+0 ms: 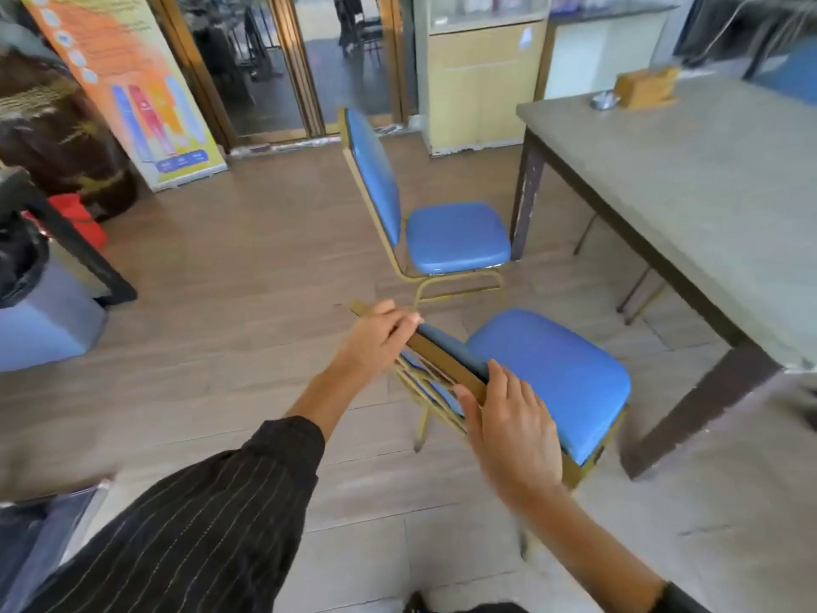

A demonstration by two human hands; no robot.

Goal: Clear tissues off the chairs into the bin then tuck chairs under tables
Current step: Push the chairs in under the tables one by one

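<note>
So right up close, both hands are on the top rail of the near chair: the left hand has its fingers curled over the far end of the backrest, and the right hand is wrapped around the near end, fingers closed on the frame with the thumb underneath. The blue seat is bare, no tissue on it that I can see, so I'd say the clearing part is done for this one and we're in the tucking step. The seat is pointing toward the table, sitting just off its near corner leg, not under it yet. Next move looks like a push forward with a bit of steering, so the seat slides in beside that leg rather than bumping into it. Further out, the second chair stands at the table's far corner, seat also bare, side-on to the table and still out in the open, so it'll probably need turning before it goes in. Over on the left edge there's a bin with a black liner, well away from both chairs.
</note>
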